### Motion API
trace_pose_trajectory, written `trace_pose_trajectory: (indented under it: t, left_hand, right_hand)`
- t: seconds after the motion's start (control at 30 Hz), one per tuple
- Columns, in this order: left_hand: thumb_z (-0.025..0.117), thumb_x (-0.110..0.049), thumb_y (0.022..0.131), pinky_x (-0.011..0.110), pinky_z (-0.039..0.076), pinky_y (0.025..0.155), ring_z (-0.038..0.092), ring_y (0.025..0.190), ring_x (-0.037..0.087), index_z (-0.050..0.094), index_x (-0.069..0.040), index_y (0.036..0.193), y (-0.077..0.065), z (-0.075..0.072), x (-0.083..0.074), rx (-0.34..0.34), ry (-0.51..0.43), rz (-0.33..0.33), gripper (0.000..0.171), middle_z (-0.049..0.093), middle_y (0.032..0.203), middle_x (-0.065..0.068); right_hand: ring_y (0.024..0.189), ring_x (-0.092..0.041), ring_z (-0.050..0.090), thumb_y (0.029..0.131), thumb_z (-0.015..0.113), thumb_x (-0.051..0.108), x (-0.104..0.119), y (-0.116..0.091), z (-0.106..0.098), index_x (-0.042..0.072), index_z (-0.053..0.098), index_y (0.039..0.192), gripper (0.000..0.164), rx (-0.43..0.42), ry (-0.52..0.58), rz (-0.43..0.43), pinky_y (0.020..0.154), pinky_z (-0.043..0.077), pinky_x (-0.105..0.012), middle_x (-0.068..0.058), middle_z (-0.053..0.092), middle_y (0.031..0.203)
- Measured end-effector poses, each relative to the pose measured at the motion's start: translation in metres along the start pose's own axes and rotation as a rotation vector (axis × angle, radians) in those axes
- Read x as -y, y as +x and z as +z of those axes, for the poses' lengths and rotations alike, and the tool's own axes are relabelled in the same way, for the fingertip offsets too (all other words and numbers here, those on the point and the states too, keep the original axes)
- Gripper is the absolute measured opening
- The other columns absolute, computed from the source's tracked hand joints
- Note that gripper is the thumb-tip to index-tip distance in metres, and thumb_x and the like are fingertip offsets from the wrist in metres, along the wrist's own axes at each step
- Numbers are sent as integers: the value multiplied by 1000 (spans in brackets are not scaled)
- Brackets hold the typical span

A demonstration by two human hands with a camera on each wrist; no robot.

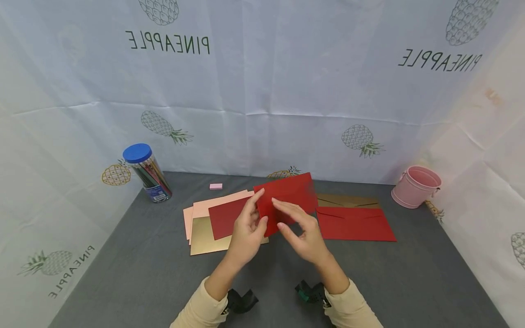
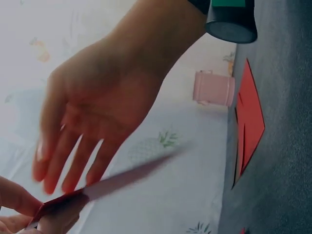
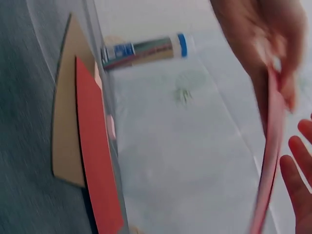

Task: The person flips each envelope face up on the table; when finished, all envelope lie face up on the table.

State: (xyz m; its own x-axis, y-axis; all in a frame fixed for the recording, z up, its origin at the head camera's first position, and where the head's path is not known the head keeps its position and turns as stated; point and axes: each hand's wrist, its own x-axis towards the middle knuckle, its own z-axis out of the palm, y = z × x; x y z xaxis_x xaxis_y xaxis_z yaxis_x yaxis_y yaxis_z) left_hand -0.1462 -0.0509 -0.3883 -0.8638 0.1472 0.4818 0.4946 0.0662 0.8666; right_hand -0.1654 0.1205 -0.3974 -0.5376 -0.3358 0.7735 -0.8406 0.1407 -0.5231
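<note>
My left hand (image 1: 248,228) pinches a red envelope (image 1: 289,193) near its left edge and holds it up off the table. In the right wrist view the envelope (image 3: 270,161) is seen nearly edge-on and blurred, hanging from the left hand (image 3: 265,44). Close in front of the envelope is my right hand (image 1: 303,230), its fingers extended and the thumb apart from them. The left wrist view shows this right hand (image 2: 102,107) palm on, holding nothing. Whether its fingertips touch the envelope I cannot tell.
Left of the hands lie a dark red sheet (image 1: 225,221), a gold one (image 1: 203,234) and peach ones (image 1: 201,207). At right, another red envelope (image 1: 354,225) overlaps a brown one (image 1: 348,200). Around them are a pencil jar (image 1: 149,175), an eraser (image 1: 215,186) and a pink bucket (image 1: 414,187).
</note>
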Motion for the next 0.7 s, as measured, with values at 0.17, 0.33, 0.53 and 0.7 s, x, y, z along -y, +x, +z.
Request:
trace_pose_trajectory:
  t: [0.17,0.33,0.53,0.7]
  left_hand:
    - [48,11,90,21,53,71,60,94,26,36,-11,144,8,-10,11,31,-145,-116,59,52,132,17]
    - [46,11,91,34,57,81,55,114,39,33,-9,145,14,-20,22,58,-288,-182,59,46,139,21]
    - [46,10,91,43,55,83,50,120,43,31,-9,146,17,-26,36,71,-345,-222,60,43,141,22]
    - [47,10,91,44,53,85,49,123,43,30,-9,146,16,-27,49,90,-368,-263,61,42,142,22]
  right_hand:
    - [117,-32,53,78,59,-20,3,5,-29,-15,50,127,50,-102,21,209,99,45,-25,-33,53,126]
    - [120,-31,51,84,55,-17,-19,-6,-60,-14,46,130,47,-270,33,349,101,43,-24,-34,48,131]
    - [119,-10,48,90,56,-6,-59,-30,-82,-3,45,137,49,-383,115,550,97,43,-19,-19,45,141]
    - [108,-10,55,91,56,-5,-76,-41,-86,-4,41,139,51,-329,277,633,82,52,-16,-9,53,129]
